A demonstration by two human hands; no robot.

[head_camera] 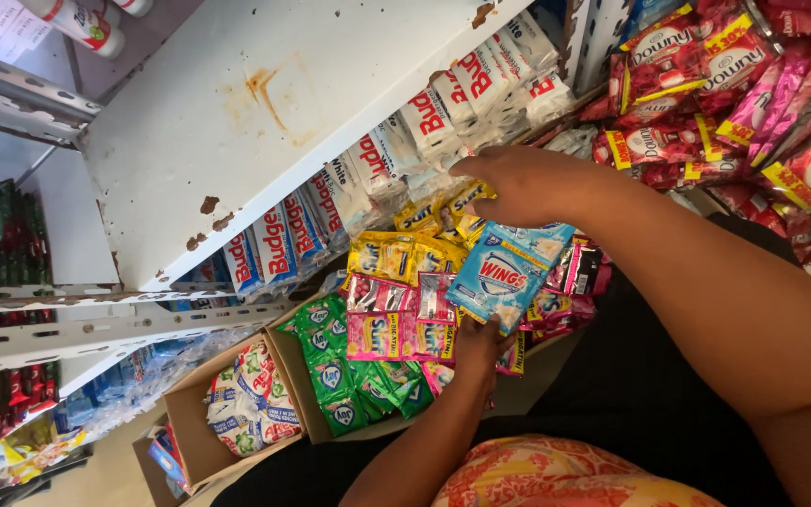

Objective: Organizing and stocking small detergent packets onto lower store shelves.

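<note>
Risk noted: the loose sachets in the centre of the frame are stacked in a shallow, slippery heap, and a sideways pull on any one packet could send its neighbours sliding off the cardboard box (pixel 283 361) toward the lower left. The pile overhangs the box edge at centre right, which adds to that risk.

Right hand (pixel 518 183), upper centre: fingers curled narrow over a bunch of yellow sachets (pixel 443 214), gripping them from above, just below the row of white packets (pixel 396 150) standing on the shelf (pixel 265 113).

Left hand (pixel 474 345), lower centre: it supports a light blue packet (pixel 504 272) from beneath, thumb and fingers closed on its lower edge. The packet lies tilted across the heap, touching pink sachets (pixel 396 324) on its left side.

Green sachets (pixel 340 366) fill the box compartment at lower centre; a second compartment at lower left holds white patterned packets (pixel 251 404). Red and pink sachets (pixel 706 94) hang at upper right, well apart from both hands.
</note>
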